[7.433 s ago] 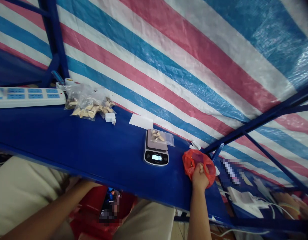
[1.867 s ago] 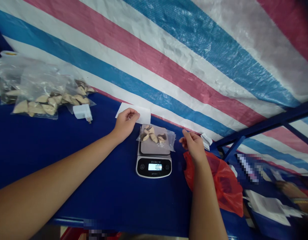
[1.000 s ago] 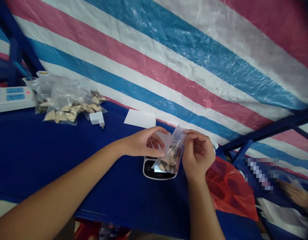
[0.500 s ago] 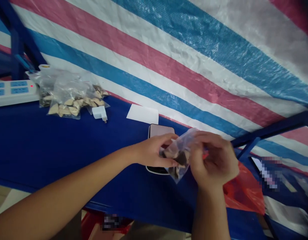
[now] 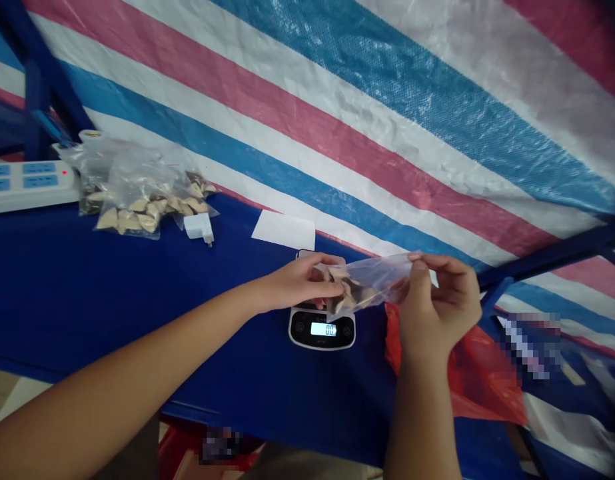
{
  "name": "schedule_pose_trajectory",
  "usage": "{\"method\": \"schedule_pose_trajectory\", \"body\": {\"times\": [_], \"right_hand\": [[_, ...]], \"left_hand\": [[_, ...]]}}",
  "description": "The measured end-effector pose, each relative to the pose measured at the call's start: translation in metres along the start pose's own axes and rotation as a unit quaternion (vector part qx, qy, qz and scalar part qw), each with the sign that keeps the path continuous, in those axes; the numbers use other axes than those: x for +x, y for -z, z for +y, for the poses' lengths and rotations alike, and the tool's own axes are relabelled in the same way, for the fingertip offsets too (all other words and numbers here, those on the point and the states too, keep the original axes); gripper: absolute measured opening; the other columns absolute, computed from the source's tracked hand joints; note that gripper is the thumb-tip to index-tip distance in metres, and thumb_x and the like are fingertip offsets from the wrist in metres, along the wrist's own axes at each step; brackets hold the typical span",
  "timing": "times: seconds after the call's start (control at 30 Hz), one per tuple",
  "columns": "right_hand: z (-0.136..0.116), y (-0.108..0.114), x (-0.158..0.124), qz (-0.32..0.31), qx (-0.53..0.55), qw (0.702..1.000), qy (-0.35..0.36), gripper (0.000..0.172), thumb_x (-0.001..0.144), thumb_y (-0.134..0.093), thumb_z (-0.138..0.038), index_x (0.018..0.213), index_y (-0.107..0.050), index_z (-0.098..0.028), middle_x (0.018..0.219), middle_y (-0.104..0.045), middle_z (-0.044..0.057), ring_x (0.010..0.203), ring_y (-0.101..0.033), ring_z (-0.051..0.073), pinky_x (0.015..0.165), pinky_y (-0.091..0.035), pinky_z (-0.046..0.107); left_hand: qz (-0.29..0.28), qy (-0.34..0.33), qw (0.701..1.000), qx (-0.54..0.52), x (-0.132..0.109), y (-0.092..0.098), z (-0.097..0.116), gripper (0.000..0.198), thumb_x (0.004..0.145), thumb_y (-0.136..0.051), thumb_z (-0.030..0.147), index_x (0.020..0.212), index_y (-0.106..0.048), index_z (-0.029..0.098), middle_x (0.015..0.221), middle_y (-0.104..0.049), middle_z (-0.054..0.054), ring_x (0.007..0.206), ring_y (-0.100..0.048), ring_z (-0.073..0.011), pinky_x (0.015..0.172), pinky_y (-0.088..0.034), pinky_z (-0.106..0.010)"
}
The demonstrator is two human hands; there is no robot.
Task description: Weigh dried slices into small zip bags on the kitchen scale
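Observation:
A small clear plastic bag with several pale and dark pieces inside hangs stretched sideways between both hands, just above a small digital scale. My left hand pinches the bag's left end over the scale's platform. My right hand pinches the bag's right end at its open edge. The scale's lit display shows a near-zero reading and its platform is mostly hidden behind my left hand and the bag.
The scale stands on a blue table against a striped tarp. Several filled clear bags and a white plug adapter lie at the left, by a white power strip. A white paper slip lies behind the scale; a red plastic bag is at the right.
Both hands lifted the clear bag off the scale, turned it, and now hold it stretched flat and sideways. The scale's reading dropped from 10.0 to near zero.

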State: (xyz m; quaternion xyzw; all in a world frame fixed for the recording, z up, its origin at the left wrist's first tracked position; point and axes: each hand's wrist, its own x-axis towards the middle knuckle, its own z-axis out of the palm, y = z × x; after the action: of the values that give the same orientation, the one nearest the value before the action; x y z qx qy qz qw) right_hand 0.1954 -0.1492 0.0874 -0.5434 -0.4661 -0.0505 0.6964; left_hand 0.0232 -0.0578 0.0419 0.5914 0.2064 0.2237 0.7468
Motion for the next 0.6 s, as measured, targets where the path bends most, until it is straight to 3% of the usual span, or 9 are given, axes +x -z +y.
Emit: {"method": "schedule_pose_trajectory", "body": {"times": [0.07, 0.17, 0.27, 0.33, 0.47, 0.6], "right_hand": [[0.01, -0.002, 0.0, -0.012, -0.008, 0.999, -0.04, 0.016, 0.088, -0.069, -0.031, 0.093, -0.058, -0.021, 0.094, -0.071, 0.006, 0.045, -0.061, 0.011, 0.039, -0.046, 0.024], [0.031, -0.003, -0.001, -0.056, -0.038, 0.993, -0.099, 0.026, 0.087, -0.068, -0.041, 0.097, -0.056, -0.021, 0.099, -0.071, 0.008, 0.049, -0.064, 0.013, 0.041, -0.046, 0.025], [0.051, -0.001, 0.0, -0.137, -0.13, 0.969, -0.158, 0.045, 0.084, -0.069, -0.052, 0.111, -0.056, -0.018, 0.096, -0.072, 0.009, 0.054, -0.067, 0.018, 0.051, -0.051, 0.031], [0.061, 0.003, 0.004, -0.143, -0.225, 0.952, -0.152, 0.053, 0.085, -0.066, -0.057, 0.116, -0.057, -0.015, 0.089, -0.073, 0.009, 0.06, -0.068, 0.022, 0.062, -0.052, 0.035], [0.078, 0.02, 0.016, -0.063, -0.329, 0.935, -0.12, 0.046, 0.089, -0.056, -0.06, 0.097, -0.065, -0.016, 0.078, -0.072, 0.009, 0.064, -0.065, 0.024, 0.068, -0.047, 0.037], [0.101, 0.033, 0.025, -0.101, -0.267, 0.932, -0.221, 0.044, 0.087, -0.053, -0.062, 0.076, -0.063, -0.02, 0.067, -0.067, 0.006, 0.056, -0.059, 0.021, 0.058, -0.044, 0.033]], "left_hand": [[0.034, 0.01, 0.999, 0.024, 0.001, 0.007, 0.003, 0.054, 0.08, -0.08, 0.043, 0.123, -0.058, 0.02, 0.083, -0.069, -0.005, 0.069, -0.066, -0.0174, 0.063, -0.051, -0.032], [0.139, -0.004, 0.985, 0.101, 0.006, 0.024, 0.002, 0.054, 0.082, -0.076, 0.05, 0.123, -0.055, 0.021, 0.073, -0.067, -0.001, 0.058, -0.061, -0.0167, 0.057, -0.046, -0.03], [0.257, -0.025, 0.938, 0.232, 0.013, 0.049, -0.007, 0.049, 0.08, -0.075, 0.048, 0.117, -0.056, 0.022, 0.067, -0.064, 0.002, 0.057, -0.06, -0.0173, 0.057, -0.043, -0.03], [0.312, -0.046, 0.905, 0.285, 0.016, 0.066, -0.014, 0.036, 0.08, -0.074, 0.043, 0.105, -0.061, 0.022, 0.068, -0.064, 0.002, 0.06, -0.06, -0.0167, 0.06, -0.042, -0.029], [0.372, -0.091, 0.864, 0.329, 0.021, 0.089, -0.025, 0.015, 0.082, -0.066, 0.033, 0.089, -0.065, 0.02, 0.066, -0.061, 0.002, 0.062, -0.056, -0.0153, 0.064, -0.04, -0.029], [0.384, -0.127, 0.848, 0.342, 0.025, 0.095, -0.031, 0.011, 0.081, -0.061, 0.029, 0.082, -0.064, 0.019, 0.067, -0.06, 0.001, 0.062, -0.052, -0.0144, 0.064, -0.04, -0.028]]}}
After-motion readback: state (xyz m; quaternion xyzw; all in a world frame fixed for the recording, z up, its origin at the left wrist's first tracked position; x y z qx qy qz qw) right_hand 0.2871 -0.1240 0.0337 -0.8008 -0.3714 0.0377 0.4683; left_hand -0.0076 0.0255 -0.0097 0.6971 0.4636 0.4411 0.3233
